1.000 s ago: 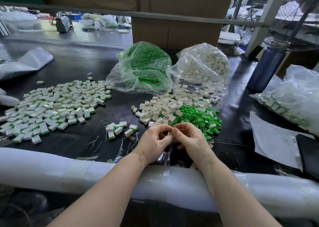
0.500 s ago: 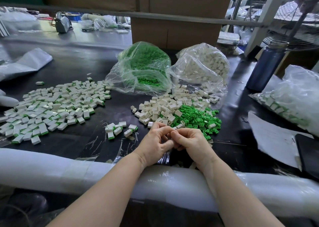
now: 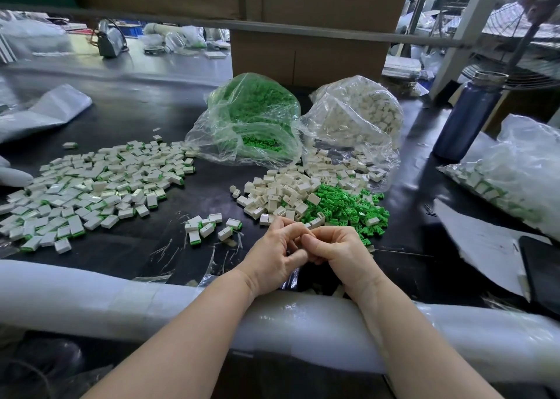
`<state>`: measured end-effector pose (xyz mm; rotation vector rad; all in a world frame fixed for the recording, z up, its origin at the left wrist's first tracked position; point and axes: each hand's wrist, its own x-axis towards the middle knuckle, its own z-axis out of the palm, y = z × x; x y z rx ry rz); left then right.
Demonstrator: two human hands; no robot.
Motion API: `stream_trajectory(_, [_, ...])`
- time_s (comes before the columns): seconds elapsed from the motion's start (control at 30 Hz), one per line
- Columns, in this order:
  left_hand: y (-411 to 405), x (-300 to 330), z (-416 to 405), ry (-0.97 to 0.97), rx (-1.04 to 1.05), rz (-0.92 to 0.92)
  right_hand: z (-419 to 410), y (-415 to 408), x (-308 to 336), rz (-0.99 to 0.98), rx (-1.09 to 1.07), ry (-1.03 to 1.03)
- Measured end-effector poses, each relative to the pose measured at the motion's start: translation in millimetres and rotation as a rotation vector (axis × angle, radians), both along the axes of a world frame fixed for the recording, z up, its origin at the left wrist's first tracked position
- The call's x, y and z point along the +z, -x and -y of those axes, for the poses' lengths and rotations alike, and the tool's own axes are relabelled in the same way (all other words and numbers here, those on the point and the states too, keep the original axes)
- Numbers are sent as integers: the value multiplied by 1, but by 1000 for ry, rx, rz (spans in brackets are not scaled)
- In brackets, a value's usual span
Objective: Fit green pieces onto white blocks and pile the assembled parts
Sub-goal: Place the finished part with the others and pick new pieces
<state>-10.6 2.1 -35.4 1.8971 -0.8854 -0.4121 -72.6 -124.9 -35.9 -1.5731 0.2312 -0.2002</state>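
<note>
Whatever part is being put together right now can't really be seen, it's buried between the fingertips of the two hands, which are pressed together just in front of the padded worktop edge (image 3: pixel 121 295). The left hand (image 3: pixel 272 256) and right hand (image 3: pixel 339 253) are both curled with fingers meeting in the middle, so a small piece is presumably being pinched there, but which piece can't be told.

The supply is straight ahead and very close: the loose white blocks (image 3: pixel 281 192) are touching distance past the knuckles, and the loose green pieces (image 3: pixel 348 207) are spread just beyond and to the right, so the right hand is nearer to those. The small cluster of finished parts (image 3: pixel 209 227) sits just to the left of the left hand, with the big pile of assembled parts (image 3: pixel 91 186) well further left. So the drop-off is probably a left-hand job, sideways across the worktop.

Behind the loose stuff, the green bag (image 3: pixel 251 116) and white bag (image 3: pixel 357 113) are lying open toward the hands.
</note>
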Motion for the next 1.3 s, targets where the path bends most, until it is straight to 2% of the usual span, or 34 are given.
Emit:
stream_trajectory(0.57, [3,4,-1,-70,-7,37,-2,0,0,-6,-23,-36])
stream_trajectory(0.87, [3,6,-2,-37,-5,16,-2,1,0,32,-20,-9])
stream_trajectory(1.0, [-1,2,-1,11,36,20,-4,-1,-1,53,-17,71])
stream_trajectory(1.1, [-2,1,0,42,110,-4,-2,-2,-3,52,-72,42])
stream_trajectory(1.3, [-3,1,0,18,148,9,-1,-1,-3,79,-144,81])
